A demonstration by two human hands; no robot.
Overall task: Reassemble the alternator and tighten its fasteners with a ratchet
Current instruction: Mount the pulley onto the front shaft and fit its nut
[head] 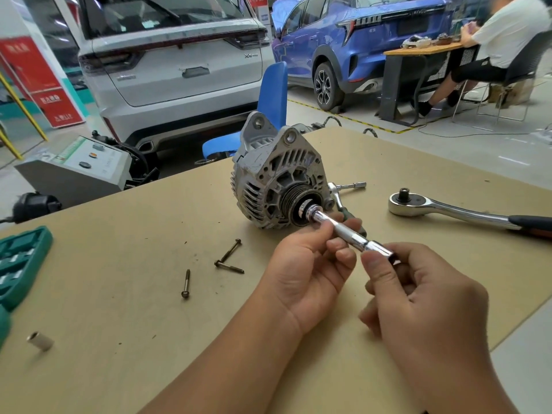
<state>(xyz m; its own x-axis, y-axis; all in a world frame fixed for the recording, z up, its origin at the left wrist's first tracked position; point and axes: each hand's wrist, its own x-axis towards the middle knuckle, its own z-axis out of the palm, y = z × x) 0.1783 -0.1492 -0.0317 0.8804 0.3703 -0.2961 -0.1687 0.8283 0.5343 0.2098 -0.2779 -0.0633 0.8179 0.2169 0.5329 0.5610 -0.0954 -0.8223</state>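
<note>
The grey alternator (276, 177) stands on the tan table (119, 294), pulley facing me. A chrome extension bar with a socket (337, 227) is seated on the pulley nut. My left hand (304, 270) pinches the middle of the bar. My right hand (418, 297) pinches its near end between thumb and fingers. Three long bolts (230, 258) lie loose on the table left of my hands. A large ratchet (433, 209) lies to the right of the alternator. A smaller ratchet (343, 194) lies behind the bar, partly hidden.
A green socket case (21, 264) sits at the left table edge, a loose chrome socket (40, 340) near it. Beyond the table are a blue chair (268, 106), a grey machine (83, 165), two parked cars, and a seated person at a desk far right.
</note>
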